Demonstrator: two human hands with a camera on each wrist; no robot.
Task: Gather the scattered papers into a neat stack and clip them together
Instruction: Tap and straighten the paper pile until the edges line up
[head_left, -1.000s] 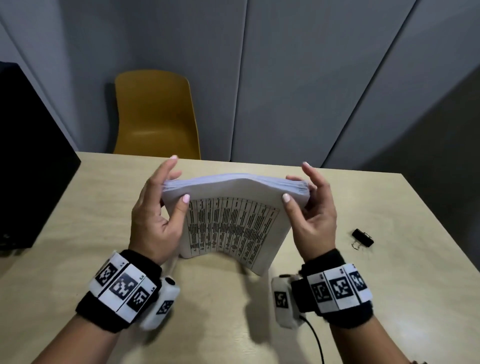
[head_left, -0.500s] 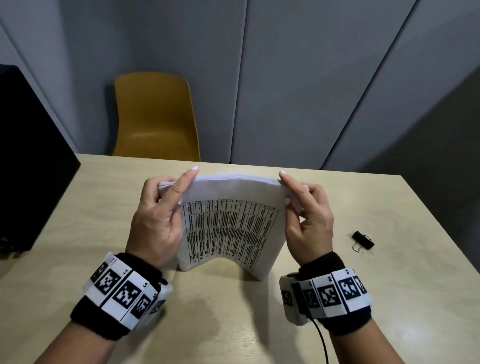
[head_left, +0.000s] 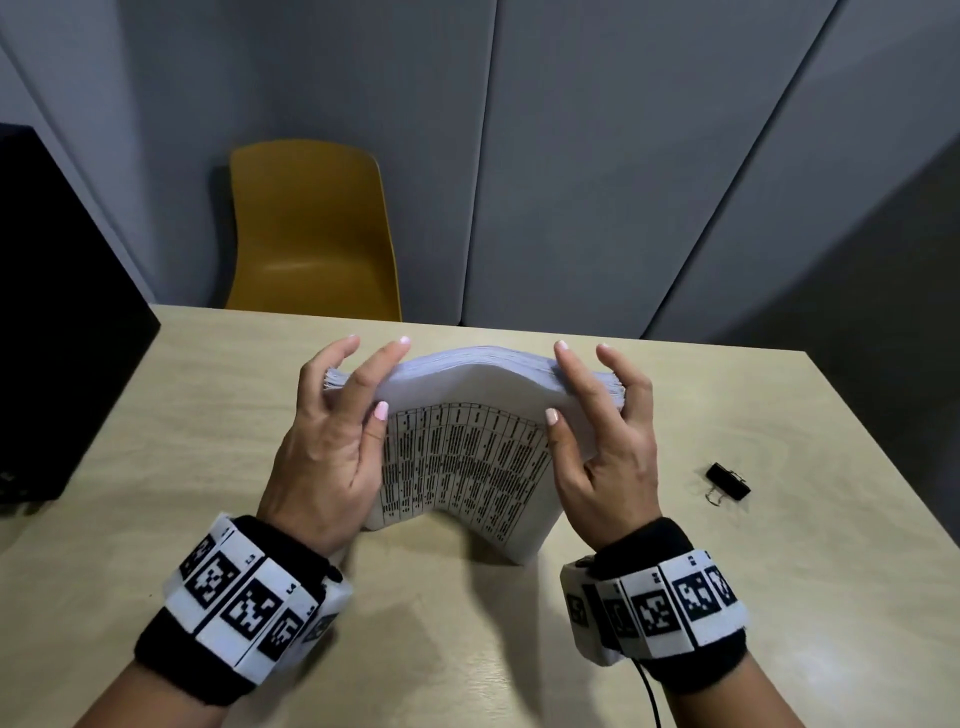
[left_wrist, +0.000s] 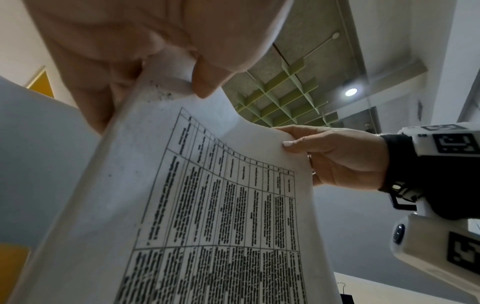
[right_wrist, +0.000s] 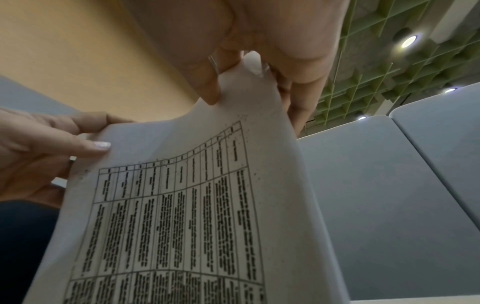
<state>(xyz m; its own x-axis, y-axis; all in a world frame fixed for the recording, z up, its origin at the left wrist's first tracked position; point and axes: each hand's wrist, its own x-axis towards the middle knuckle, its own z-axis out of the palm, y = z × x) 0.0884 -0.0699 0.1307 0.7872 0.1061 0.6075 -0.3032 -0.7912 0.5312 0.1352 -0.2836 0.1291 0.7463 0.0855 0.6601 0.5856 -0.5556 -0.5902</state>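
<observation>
Stack (head_left: 467, 447) stood on its lower edge on the table (head_left: 779, 597), bowed toward the viewer, printed table facing the camera. Left hand (head_left: 332, 441) and right hand (head_left: 602, 447) each pinch an upper corner, thumb on the front sheet and fingers behind. The clip (head_left: 727, 481) lies flat on the table to the right of the stack, apart from it and nearest the right hand; the stack's top edge runs left to right, so the right hand is probably better placed to fetch it.
</observation>
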